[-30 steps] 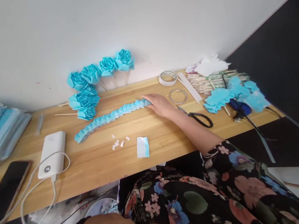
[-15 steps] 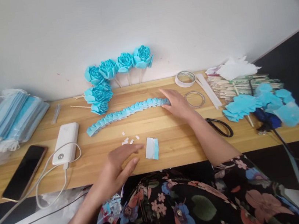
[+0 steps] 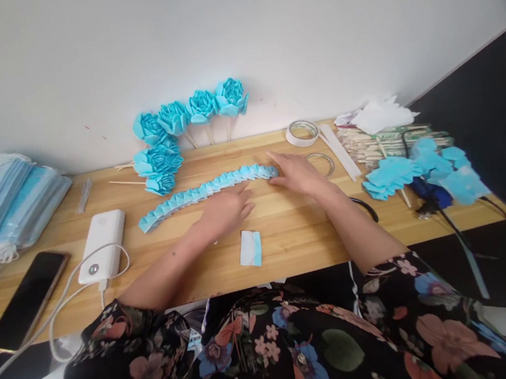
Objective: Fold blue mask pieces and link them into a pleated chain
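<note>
A long pleated light-blue strip (image 3: 179, 202) curves across the middle of the wooden table. At its right end is my right hand (image 3: 295, 174), fingers apart, with thumb and forefinger on either side of the tip. My left hand (image 3: 228, 210) hovers or rests just below the strip's middle, its fingers parted and nothing seen in it. A small white and blue piece (image 3: 250, 248) lies nearer the front edge. Several blue folded flowers (image 3: 202, 106) on sticks stand against the wall, with others lying at the left of them.
Face masks (image 3: 10, 201), a phone (image 3: 28, 301) and a white power bank (image 3: 102, 245) with a cable are at the left. At the right are a tape roll (image 3: 302, 133), a metal ring (image 3: 325, 164), bundled sticks (image 3: 369, 143) and blue cut pieces (image 3: 392, 176).
My left hand has moved up and to the right, from beside the small piece to the strip. My right hand stays at the strip's right end. The view has shifted slightly.
</note>
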A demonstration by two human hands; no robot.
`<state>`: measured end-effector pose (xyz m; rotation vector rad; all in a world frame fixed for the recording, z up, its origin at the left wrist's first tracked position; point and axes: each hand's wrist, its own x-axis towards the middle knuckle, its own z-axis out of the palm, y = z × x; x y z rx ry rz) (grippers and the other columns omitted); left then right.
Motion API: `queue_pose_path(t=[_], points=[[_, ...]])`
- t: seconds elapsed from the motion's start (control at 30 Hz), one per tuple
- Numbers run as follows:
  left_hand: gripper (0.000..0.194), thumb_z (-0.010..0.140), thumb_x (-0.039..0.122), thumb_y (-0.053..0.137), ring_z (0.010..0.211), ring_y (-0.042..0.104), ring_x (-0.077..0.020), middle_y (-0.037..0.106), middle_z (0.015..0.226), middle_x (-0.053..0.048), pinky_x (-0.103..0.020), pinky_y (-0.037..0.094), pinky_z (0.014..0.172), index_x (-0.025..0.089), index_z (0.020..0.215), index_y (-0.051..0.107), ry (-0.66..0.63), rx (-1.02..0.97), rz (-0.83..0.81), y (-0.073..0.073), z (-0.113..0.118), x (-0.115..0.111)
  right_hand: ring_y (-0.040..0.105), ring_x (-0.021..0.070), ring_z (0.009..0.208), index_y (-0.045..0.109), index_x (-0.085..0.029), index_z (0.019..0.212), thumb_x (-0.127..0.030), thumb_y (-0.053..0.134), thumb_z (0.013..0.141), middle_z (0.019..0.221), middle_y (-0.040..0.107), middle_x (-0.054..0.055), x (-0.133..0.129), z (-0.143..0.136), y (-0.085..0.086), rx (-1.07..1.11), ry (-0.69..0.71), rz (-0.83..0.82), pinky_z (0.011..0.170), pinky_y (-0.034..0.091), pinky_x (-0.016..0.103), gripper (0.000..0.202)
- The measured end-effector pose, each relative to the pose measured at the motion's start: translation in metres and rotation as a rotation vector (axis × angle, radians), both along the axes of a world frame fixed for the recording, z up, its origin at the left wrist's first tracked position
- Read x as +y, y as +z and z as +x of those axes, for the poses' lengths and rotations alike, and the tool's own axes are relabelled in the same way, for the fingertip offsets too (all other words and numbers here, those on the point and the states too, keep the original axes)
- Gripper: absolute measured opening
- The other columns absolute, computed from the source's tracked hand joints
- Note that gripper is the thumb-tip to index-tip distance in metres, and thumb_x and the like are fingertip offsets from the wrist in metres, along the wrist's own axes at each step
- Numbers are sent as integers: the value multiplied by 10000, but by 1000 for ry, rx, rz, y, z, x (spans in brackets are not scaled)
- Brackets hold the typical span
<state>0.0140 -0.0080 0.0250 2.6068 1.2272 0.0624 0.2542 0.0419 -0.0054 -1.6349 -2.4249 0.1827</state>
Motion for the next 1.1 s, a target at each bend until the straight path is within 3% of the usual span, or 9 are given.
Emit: queue_pose_path(t=[0.23, 0.47, 0.63, 0.93, 1.0, 1.1], points=[[355, 1002, 303, 439, 1202, 628, -295, 484, 1521, -131, -442, 497, 1022, 154, 1256, 637, -4, -18, -8, -11, 5, 9, 638, 368, 1128, 424, -134, 1487, -402, 653, 892, 1276, 680, 179, -2, -5, 0, -18, -27, -12, 917, 507, 477, 691], [319, 985, 284, 469, 1258, 593, -284, 556, 1455, -117, -439, 486, 1042, 182, 1222, 657, 16, -91, 6, -27, 3, 12, 614, 362, 1146, 449, -157, 1466, -282, 628, 899, 1280, 676, 165, 6, -9, -6, -63, -11, 29, 920, 507, 474, 607], [311, 989, 283, 464, 1244, 603, -277, 543, 1468, -113, -416, 491, 1035, 173, 1208, 656, 7, -96, 3, -27, 2, 10, 608, 353, 1156, 484, -151, 1444, -192, 567, 901, 1293, 667, 164, 9, -8, -12, 8, -5, 54, 976, 493, 486, 551], [331, 996, 322, 459, 1145, 660, -258, 469, 1536, -114, -387, 519, 978, 181, 1211, 667, 36, -80, -5, -37, 6, 8, 611, 362, 1161, 506, -169, 1423, -204, 533, 885, 1295, 661, 160, 13, -4, -31, 149, -6, 124, 968, 495, 550, 540], [350, 1004, 331, 453, 1171, 649, -257, 461, 1542, -121, -381, 508, 996, 179, 1246, 655, 33, -89, -35, -30, 6, 7, 612, 364, 1166, 510, -179, 1420, -216, 540, 884, 1290, 662, 164, 14, -2, -35, 168, 1, 135, 967, 494, 563, 538], [365, 1012, 316, 458, 1228, 617, -250, 565, 1454, -108, -365, 484, 1025, 179, 1304, 628, -4, -107, -95, -3, -6, 3, 601, 363, 1196, 519, -186, 1411, -248, 564, 876, 1303, 655, 167, 15, 2, -39, 185, 2, 143, 990, 485, 564, 540]])
